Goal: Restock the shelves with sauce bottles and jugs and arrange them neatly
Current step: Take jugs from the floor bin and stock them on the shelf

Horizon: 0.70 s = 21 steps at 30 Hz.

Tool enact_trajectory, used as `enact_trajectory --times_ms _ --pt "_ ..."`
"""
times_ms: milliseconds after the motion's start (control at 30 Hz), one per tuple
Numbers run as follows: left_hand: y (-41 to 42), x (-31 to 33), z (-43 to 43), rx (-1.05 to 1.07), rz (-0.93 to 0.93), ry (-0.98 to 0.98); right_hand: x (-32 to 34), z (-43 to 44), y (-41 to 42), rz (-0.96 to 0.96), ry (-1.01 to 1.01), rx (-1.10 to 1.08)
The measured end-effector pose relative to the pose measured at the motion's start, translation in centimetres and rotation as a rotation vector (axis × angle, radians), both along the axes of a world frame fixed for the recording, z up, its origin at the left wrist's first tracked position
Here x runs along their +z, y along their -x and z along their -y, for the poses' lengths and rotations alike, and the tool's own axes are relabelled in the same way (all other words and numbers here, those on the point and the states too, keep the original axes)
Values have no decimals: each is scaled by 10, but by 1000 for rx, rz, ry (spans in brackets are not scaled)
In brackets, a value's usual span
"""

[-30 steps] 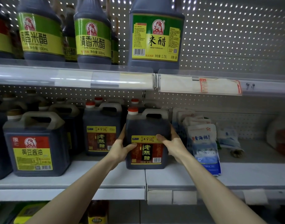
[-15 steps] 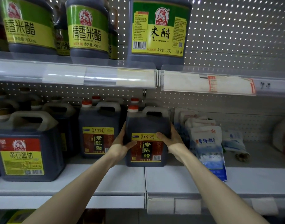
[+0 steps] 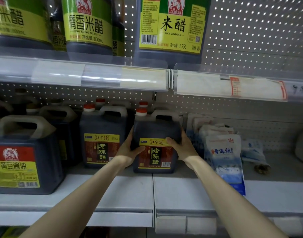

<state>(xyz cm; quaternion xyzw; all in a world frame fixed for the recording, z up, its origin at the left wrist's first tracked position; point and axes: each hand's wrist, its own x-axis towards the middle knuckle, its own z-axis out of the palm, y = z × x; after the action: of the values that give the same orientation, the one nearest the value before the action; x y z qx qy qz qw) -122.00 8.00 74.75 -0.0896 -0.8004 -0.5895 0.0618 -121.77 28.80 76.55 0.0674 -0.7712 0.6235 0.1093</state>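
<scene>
vinegar jug at 12 o'clock on shelf | your left hand and right hand clasp its sides | square its label with the neighbour jug at 9 o'clock, clear of salt bags at 3

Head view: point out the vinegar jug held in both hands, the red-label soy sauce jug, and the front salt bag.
vinegar jug [image 3: 155, 155], head view, on its front label.
soy sauce jug [image 3: 14, 167], head view, on the label's yellow part.
salt bag [image 3: 223, 162], head view, on its front face.
</scene>
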Motion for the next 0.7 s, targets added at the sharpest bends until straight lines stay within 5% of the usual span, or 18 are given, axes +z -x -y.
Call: enact_trajectory --times_ms 700 --pt "12 -2 0 -20 -8 40 -2 -3 13 -2 26 48"
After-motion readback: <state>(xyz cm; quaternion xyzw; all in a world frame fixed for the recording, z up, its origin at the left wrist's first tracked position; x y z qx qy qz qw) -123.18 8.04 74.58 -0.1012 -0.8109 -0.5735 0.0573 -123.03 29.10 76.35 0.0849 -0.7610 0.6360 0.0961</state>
